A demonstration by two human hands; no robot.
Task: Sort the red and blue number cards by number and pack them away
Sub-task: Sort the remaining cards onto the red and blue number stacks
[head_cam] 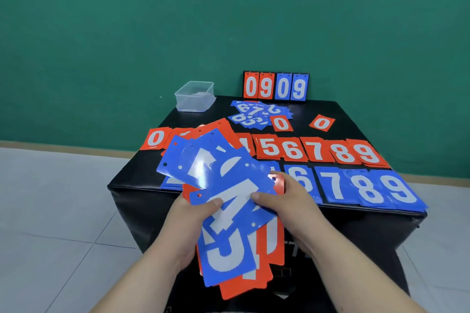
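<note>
number cards (pixel 229 201), a messy red-and-blue fan, sit pinched between left hand (pixel 193 221) and right hand (pixel 287 201), thumbs on top, over the near edge of the black table (pixel 356 119). beyond lie a red row (pixel 318 151), a blue row (pixel 368 188), a loose blue pile (pixel 256 114), then a clear tub (pixel 195 96) and scoreboard (pixel 276 86).

A messy fan of red and blue cards (pixel 229 213) is held above the near edge of the desk (pixel 356 114). On the desk lie a row of red cards (pixel 315 151) showing 5 to 9, a row of blue cards (pixel 366 188) showing 6 to 9 just before it, and a loose blue pile (pixel 256 114) farther back.
</note>
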